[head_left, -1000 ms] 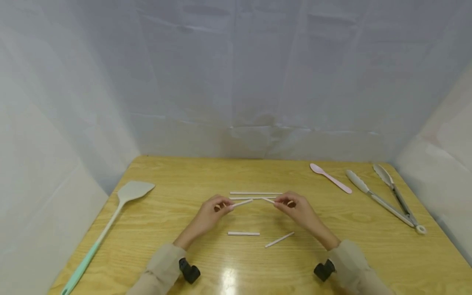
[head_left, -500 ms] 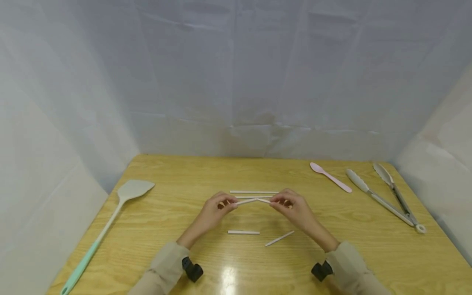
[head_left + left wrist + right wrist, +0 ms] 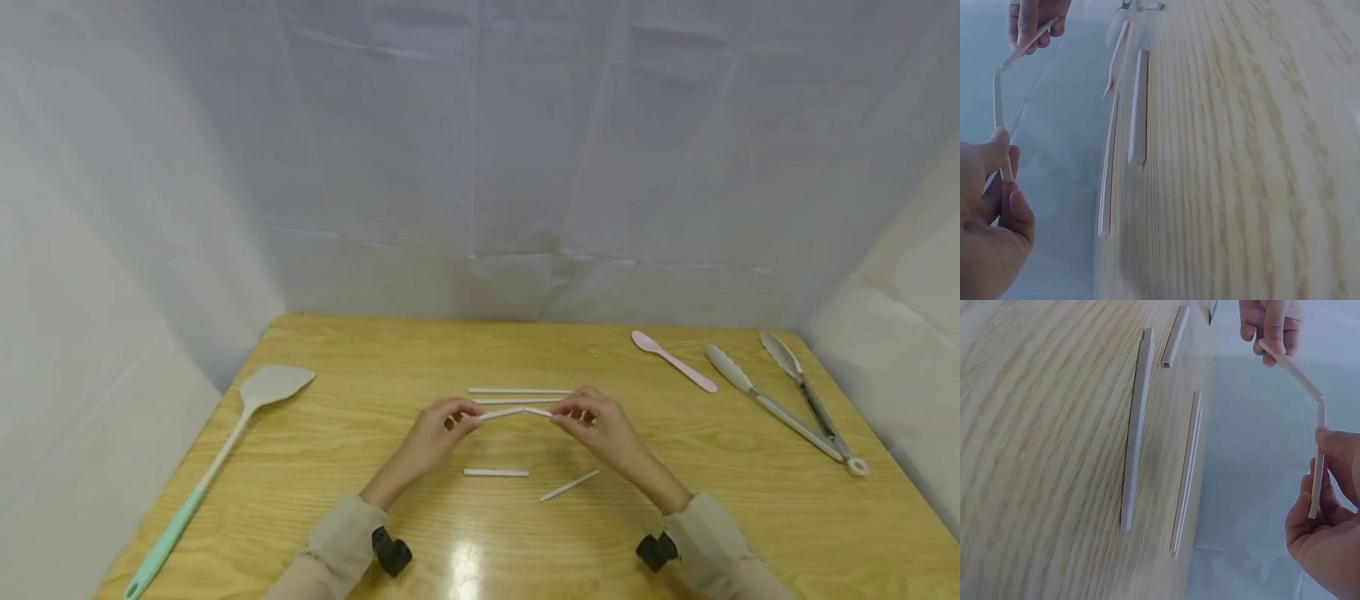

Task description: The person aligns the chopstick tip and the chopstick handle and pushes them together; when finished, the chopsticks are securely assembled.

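My left hand point(image 3: 437, 432) pinches a short white stick point(image 3: 499, 412) between thumb and fingertips, above the table. Opposite it, my right hand point(image 3: 602, 427) pinches another short white stick point(image 3: 537, 411) in the same way. The inner ends of the two sticks meet at a blunt angle, clearest in the right wrist view, where the left stick point(image 3: 1298, 376) touches the tip of the right stick point(image 3: 1320, 422). Whether they are joined there, I cannot tell. Two loose short sticks, one straight point(image 3: 496, 472) and one slanted point(image 3: 569, 486), lie nearer me on the wood.
Behind the hands lie two long white sticks, a far one point(image 3: 517, 391) and a nearer one point(image 3: 517, 402). A spatula point(image 3: 217, 467) with a green handle lies at left. To the right are a pink spoon point(image 3: 675, 362) and spread tongs point(image 3: 787, 408). White sheeting point(image 3: 480, 167) surrounds the table.
A second ago the two held sticks were apart. Both hands have moved inward, so the stick tips now meet; over the last half second the hands have hardly moved.
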Available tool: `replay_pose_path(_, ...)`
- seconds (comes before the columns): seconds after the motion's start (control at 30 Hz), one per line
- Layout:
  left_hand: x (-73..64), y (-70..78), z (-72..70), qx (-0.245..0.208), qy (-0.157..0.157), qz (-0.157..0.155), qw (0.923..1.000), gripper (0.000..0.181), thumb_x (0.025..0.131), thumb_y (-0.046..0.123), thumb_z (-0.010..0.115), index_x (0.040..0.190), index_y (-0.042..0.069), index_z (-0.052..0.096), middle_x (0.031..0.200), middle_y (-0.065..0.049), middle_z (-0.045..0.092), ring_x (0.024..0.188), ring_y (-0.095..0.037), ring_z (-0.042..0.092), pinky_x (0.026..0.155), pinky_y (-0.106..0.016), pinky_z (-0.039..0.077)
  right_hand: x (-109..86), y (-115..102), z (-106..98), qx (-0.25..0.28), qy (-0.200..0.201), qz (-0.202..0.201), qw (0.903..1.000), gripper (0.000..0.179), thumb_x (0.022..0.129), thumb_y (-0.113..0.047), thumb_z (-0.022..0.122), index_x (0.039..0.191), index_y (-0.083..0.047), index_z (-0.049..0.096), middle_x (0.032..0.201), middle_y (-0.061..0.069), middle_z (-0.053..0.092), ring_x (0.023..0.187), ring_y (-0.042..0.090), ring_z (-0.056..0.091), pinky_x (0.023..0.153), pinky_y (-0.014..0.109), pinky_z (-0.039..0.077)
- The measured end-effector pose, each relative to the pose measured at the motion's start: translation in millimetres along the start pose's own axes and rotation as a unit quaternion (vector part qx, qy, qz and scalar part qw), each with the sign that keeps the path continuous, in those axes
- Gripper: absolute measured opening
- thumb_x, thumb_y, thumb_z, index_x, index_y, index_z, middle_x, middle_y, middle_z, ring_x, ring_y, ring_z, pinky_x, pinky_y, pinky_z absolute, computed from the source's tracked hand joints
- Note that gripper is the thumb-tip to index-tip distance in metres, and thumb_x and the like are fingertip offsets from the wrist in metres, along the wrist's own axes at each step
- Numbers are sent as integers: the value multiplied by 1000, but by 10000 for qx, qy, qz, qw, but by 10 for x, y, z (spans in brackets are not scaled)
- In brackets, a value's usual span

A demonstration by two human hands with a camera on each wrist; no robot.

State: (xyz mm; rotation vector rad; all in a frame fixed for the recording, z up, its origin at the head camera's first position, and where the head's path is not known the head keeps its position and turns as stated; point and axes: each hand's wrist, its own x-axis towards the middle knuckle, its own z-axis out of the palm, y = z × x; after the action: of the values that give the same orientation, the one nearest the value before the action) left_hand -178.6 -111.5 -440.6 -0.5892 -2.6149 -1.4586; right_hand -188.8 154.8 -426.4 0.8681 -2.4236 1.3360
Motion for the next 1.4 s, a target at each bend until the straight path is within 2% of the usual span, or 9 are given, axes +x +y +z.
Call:
replay_pose_path(0.17, -6, 9, -9, 334, 10, 274, 9991, 16, 90, 19, 64, 100, 8, 70, 94, -2, 67, 82, -14, 51, 70, -25, 46, -11, 42, -20, -123, -124, -35, 9998, 8, 83, -2, 70, 90, -6, 72, 82, 0, 62, 70, 4, 50, 57, 22, 45)
replay_pose_path(0.37, -7, 37, -22, 447, -28, 394, 9982, 18, 91, 20, 63, 102, 8, 70, 95, -2, 67, 82, -13, 49, 70, -24, 46, 5, 72, -55, -242, -169, -348, 9990, 11, 80, 2, 72, 89, -3, 73, 78, 2, 62, 69, 4, 51, 56, 22, 46)
replay_pose_path(0.63, 5, 24, -3, 589, 61, 933, 9939, 14, 88, 12, 66, 99, 5, 70, 95, -4, 68, 81, -16, 49, 68, -24, 44, -5, 90, -94, -243, -410, -331, 9983, 10, 81, 1, 71, 90, -5, 73, 81, -1, 59, 71, 3, 49, 59, 22, 45)
replay_pose_path(0.73, 7, 9, 6, 560, 81, 1011, 9933, 14, 87, 11, 67, 99, 5, 71, 93, -4, 68, 80, -15, 48, 67, -24, 44, -12, 98, -90, -302, -387, -353, 9982, 11, 82, 0, 71, 90, -6, 73, 82, -1, 59, 72, 5, 51, 59, 23, 46)
replay_pose_path(0.93, -8, 46, 1, 360, -12, 799, 9962, 14, 87, 11, 67, 100, 5, 70, 92, -4, 67, 79, -14, 48, 68, -26, 45, -20, 111, -80, -325, -293, -352, 9984, 11, 81, 1, 71, 91, -5, 72, 82, 1, 62, 72, 5, 54, 59, 23, 48)
replay_pose_path(1.2, -17, 61, 28, 207, -22, 642, 9977, 14, 88, 11, 67, 99, 4, 70, 91, -5, 66, 78, -14, 50, 68, -27, 47, -35, 108, -80, -311, -385, -321, 9983, 11, 81, 1, 71, 90, -5, 73, 81, 0, 63, 72, 3, 54, 59, 23, 48)
replay_pose_path(1.4, -22, 30, 59, -53, -23, 229, 9997, 19, 90, 18, 64, 104, 6, 70, 91, -1, 66, 77, -11, 48, 68, -24, 45, -40, 95, -69, -239, -305, -234, 9990, 12, 80, 0, 73, 91, -4, 72, 83, 0, 62, 71, 5, 56, 59, 22, 48)
